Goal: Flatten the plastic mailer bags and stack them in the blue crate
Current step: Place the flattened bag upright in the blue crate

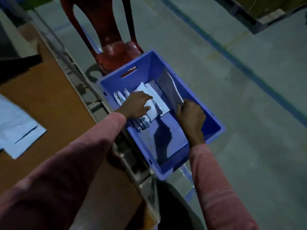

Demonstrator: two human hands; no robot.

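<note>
My left hand (136, 105) covers the middle of the white bags (156, 103) in the crate (214, 130), so I cannot count them. The fingertips of my right hand (191, 115) are out of sight behind the grey bag (169, 88) leaning on the crate's wall. The red chair (114, 52) is cut off by the top edge and the white sheet (18, 130) on the table (58, 105) by the left edge, and blur smears any print.

Dim grey floor (232, 113) — red chair (114, 53) (plastic), brown table (54, 103).

Matt blue plastic crate (144, 63), glossy red plastic chair (114, 53), smooth white plastic mailers (156, 98)
</note>
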